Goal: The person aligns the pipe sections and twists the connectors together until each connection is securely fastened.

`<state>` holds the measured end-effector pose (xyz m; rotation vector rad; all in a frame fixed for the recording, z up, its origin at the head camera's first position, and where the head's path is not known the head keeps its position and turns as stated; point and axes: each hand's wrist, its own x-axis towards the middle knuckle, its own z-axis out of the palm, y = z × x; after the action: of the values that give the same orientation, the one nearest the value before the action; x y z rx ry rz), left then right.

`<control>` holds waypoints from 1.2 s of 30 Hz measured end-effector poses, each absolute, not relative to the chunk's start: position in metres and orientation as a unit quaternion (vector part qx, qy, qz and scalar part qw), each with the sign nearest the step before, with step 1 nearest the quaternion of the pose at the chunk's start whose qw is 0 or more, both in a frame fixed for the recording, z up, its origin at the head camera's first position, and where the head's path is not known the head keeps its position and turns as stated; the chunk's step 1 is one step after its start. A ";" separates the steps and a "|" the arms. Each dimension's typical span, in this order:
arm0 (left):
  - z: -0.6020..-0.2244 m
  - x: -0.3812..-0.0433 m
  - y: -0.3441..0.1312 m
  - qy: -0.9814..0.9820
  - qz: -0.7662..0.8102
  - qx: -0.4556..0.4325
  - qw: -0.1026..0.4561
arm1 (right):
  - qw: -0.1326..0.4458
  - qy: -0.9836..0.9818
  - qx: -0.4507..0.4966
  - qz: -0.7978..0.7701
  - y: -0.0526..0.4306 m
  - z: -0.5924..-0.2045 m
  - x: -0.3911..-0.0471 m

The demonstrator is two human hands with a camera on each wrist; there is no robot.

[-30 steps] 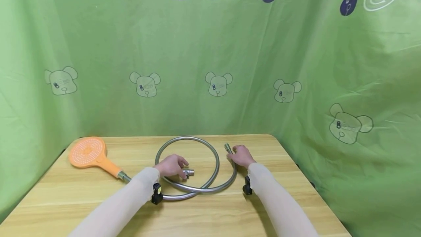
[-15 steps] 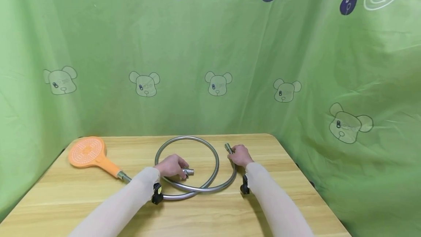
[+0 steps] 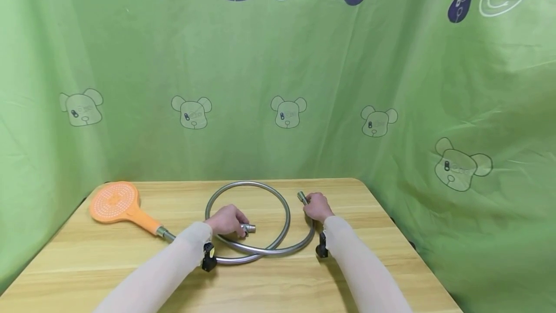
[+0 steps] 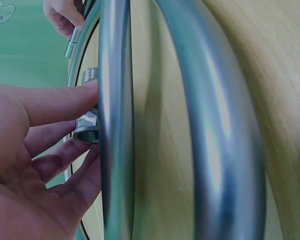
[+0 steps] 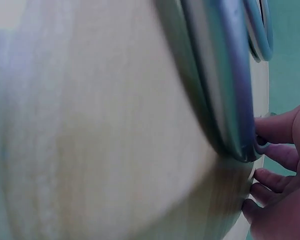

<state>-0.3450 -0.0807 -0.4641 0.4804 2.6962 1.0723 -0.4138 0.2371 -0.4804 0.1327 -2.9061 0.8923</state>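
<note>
**Left grip (image 3: 226,219) on the connector (image 3: 249,228), right grip (image 3: 318,206) on the hose (image 3: 273,252)**

Read the desk (image 3: 260,289) as a clock, twelve at its far edge. Your hose loop reaches almost to that edge at twelve, where the green curtain (image 3: 243,62) hangs just behind. Toward three, you have a good margin between your right grip and the slanting side edge; a broad stretch of wood lies toward six. At ten, the shower head (image 3: 123,208) sits close to the far left corner.

Compared with a second ago, your right fingers have closed in more snugly around the hose, just below its end nut (image 3: 301,197), at two o'clock. Your left grip, the shower head and the loop are practically where they were.

Your left thumb and fingers pinch the connector near the clock's centre, inside the loop; your right grip is nearly closed, pinching the hose.

The connector is short, shiny metal, with ribbed thread at one end and a round threaded opening at the other. The hose is smooth, silvery and round, crossing itself at the loop's near side and passing behind your cream left sleeve (image 3: 152,269). The shower head is an orange disc dotted with pale nozzles, on a straight handle.
</note>
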 end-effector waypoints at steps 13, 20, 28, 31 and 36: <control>-0.458 -0.342 -0.079 0.921 0.346 0.158 0.087 | 0.064 -0.965 0.007 0.255 0.237 -0.478 -0.415; -0.450 -0.340 -0.079 0.925 0.336 0.164 0.074 | 0.044 -0.958 0.012 0.284 0.234 -0.473 -0.416; -0.445 -0.339 -0.082 0.922 0.349 0.154 0.072 | 0.038 -0.943 0.026 0.329 0.232 -0.472 -0.416; -0.445 -0.339 -0.083 0.920 0.354 0.150 0.073 | 0.038 -0.936 0.025 0.349 0.232 -0.471 -0.416; -0.443 -0.339 -0.083 0.914 0.372 0.142 0.073 | 0.033 -0.915 0.034 0.401 0.232 -0.469 -0.415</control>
<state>-0.3385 -0.0829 -0.4429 0.4271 2.7472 1.1171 -0.4151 0.2324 -0.4691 0.1037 -2.8157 1.2341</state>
